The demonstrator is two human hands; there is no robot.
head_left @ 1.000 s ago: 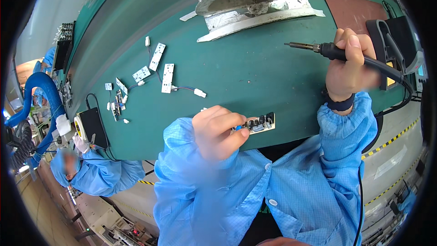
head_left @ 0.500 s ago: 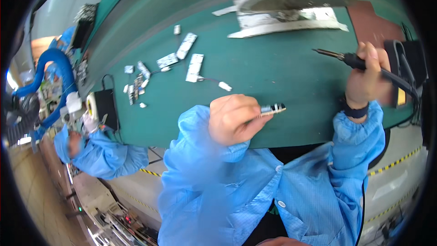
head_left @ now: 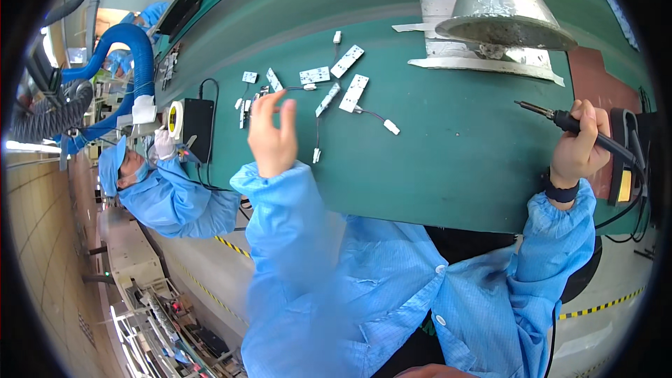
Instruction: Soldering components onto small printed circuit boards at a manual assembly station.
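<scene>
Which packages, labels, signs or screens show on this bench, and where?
No packages, signs or lit screens are plain to see.
Yellow label: on the black soldering station at the bench's right edge, beside the right hand; small upright rectangle.
Tape roll: far left of the green bench, beside a black box; white ring, yellow core.

An electronics assembly workshop — green bench mat (head_left: 448, 161), small circuit boards (head_left: 353, 92), soldering iron (head_left: 560, 120), metal fume hood (head_left: 500, 7), blue-coated co-worker (head_left: 175, 199).

labels: yellow tag (head_left: 624, 185), far right by black holder | packages, signs, screens: none visible, possibly blurred
</scene>
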